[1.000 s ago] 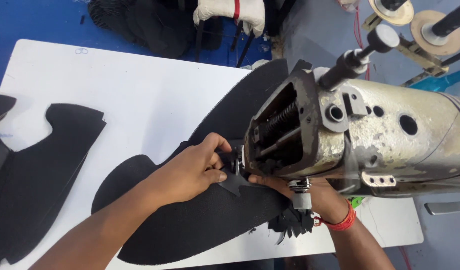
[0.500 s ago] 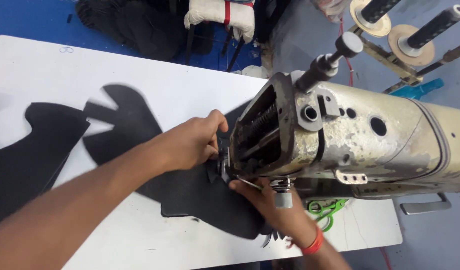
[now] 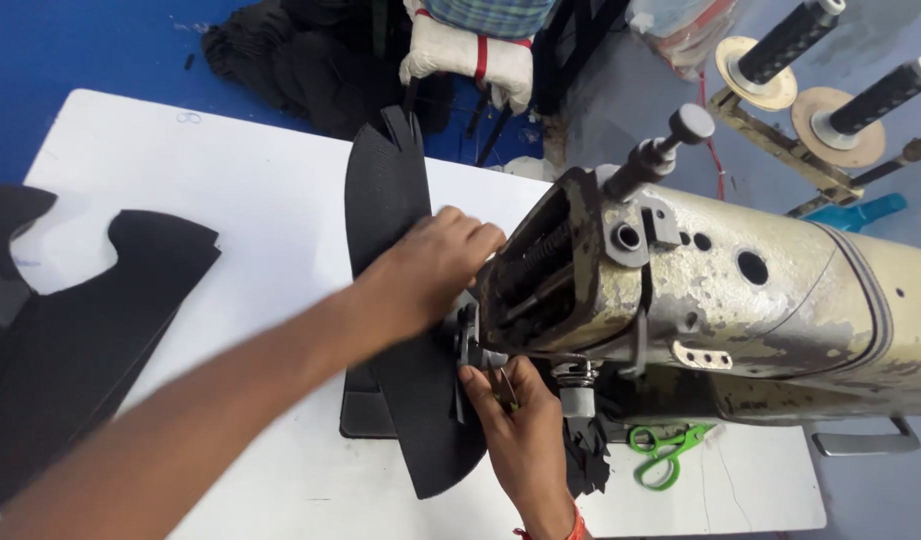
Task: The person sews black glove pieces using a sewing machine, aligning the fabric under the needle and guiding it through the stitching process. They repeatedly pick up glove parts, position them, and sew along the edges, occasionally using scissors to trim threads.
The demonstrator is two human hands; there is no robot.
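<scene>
A long black shaped fabric piece point(image 3: 392, 210) lies across the white table point(image 3: 230, 200), running from the back to the front under the head of a worn cream sewing machine point(image 3: 720, 290). My left hand point(image 3: 425, 275) presses down on the piece right beside the machine's needle end. My right hand point(image 3: 515, 420) comes up from the front edge, fingers pinching the piece's edge beneath the presser foot. A red band sits on that wrist.
A stack of black cut pieces point(image 3: 70, 320) lies at the left of the table. Green-handled scissors point(image 3: 665, 450) rest under the machine arm. Thread spool stands point(image 3: 830, 90) are at the back right; a padded chair back point(image 3: 470, 50) stands behind the table.
The black piece has swung round from lying leftward to pointing toward the table's back. My left hand followed it and stays by the needle; my right hand stays under the machine head.
</scene>
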